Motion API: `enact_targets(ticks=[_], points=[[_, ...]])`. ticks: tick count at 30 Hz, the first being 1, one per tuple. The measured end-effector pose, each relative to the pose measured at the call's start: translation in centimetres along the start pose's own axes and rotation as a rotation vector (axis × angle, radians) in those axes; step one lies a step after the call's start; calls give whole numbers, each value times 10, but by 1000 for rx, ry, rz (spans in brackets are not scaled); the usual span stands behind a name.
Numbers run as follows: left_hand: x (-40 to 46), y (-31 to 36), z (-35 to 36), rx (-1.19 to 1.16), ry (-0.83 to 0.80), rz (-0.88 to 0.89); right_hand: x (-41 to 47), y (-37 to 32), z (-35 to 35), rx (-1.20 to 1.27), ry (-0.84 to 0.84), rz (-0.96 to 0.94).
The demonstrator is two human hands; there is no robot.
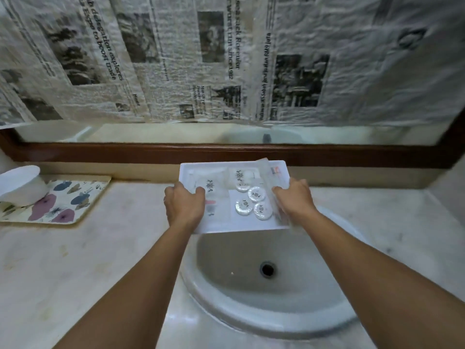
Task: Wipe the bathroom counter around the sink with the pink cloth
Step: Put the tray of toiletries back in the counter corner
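Both my hands hold a white tray [251,165] of wrapped toiletries above the far rim of the sink. My left hand [183,203] grips its left edge, and my right hand [294,197] grips its right edge. On the tray lie several round wrapped soaps [256,195] and flat sachets. The white oval sink [264,311] is set in the pale marble counter [105,260], with its drain [267,269] below the tray. No pink cloth is in view.
A floral mat [63,205] lies on the counter at far left with a white bowl [21,185] on its corner. A brown wooden mirror frame [226,154] runs along the back, with newspaper covering the mirror above.
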State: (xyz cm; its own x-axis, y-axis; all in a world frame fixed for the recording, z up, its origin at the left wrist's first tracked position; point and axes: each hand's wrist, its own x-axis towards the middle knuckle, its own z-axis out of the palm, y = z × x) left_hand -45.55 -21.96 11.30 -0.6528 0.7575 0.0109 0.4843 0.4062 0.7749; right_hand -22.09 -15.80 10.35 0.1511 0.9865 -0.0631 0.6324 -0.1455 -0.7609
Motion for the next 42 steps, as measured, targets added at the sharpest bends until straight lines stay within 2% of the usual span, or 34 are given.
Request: enact_targets(ticks=[5,11,18,24,30,42], points=[[-86,59,69,-6,-117,105,-28,91,-102,14,119,100],[-187,112,154,23,-311,257,-77,200,-206,0,257,303],[-267,149,235,83,-514,394,-121,282,-274,73,417,519],[-286,160,293,115,-693,477,-137,327,-277,140,470,661],[-266,170,355,146,-865,518,-119,356,-254,199,493,836],[-207,203,453,157,-1006,562,-34,375,-226,234,643,943]])
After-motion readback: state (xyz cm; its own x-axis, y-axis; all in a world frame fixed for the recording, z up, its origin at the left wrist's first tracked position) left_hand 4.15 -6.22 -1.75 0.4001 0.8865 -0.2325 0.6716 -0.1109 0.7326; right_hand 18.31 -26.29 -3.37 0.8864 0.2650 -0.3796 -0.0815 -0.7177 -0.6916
